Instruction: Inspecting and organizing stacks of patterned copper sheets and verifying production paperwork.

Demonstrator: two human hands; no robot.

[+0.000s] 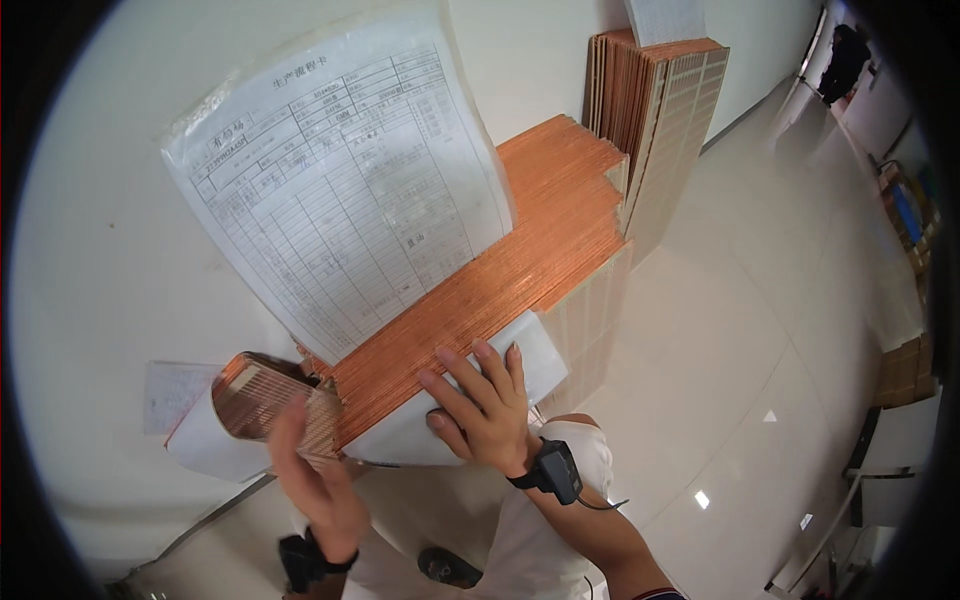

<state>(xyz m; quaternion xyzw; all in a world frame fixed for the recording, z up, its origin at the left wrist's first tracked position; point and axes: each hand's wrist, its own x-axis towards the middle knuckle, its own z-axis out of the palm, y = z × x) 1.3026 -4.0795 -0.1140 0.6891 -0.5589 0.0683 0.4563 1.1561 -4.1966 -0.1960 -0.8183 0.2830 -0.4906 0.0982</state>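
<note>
From above, over the person's head, I see a big stack of copper-coloured boards (pixel 560 215) standing on edge against the white wall (pixel 120 240). The right hand (pixel 478 410) lies over the white sheet (pixel 542 350) at the stack's near side, fingers slightly spread and closed around nothing, their tips by the copper edges. The left hand (pixel 322 495) is raised edge-on, fingers pointing up, in front of a smaller bundle of boards (pixel 240 400) at the stack's left end; I can't tell whether it touches or grips it. Both wrists wear black devices. A printed form (pixel 340 190) in a clear sleeve stands up behind the main stack, and a taller stack (pixel 665 110) rises just beyond its far end.
</note>
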